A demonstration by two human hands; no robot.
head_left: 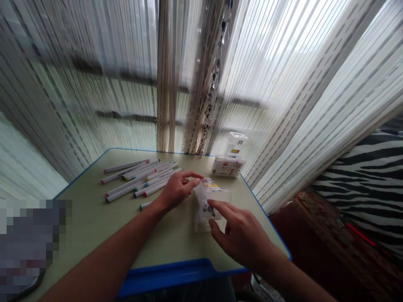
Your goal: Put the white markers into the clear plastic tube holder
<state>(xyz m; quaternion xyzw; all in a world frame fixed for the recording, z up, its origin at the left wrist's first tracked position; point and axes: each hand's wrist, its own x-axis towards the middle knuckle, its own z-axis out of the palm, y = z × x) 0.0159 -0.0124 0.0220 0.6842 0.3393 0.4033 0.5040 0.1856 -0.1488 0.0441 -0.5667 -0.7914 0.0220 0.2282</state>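
A clear plastic box [201,224] stands on the table in front of me, with a coloured label on its far upper part and a dark print on its near side. My left hand [179,188] is at the box's far left edge, index finger and thumb stretched out towards it, the other fingers partly curled. On the near right side, my right hand [242,228] is open, its index fingertip at the box and the thumb held apart below. Several white markers [138,180] with coloured ends lie in a loose pile left of my left hand.
A second clear case [237,142] rests on a printed, white-looking box [227,166] at the table's back right. The table [170,247] has a blue edge. Striped string curtains [126,92] hang behind it. Zebra-patterned fabric [362,176] is at the right.
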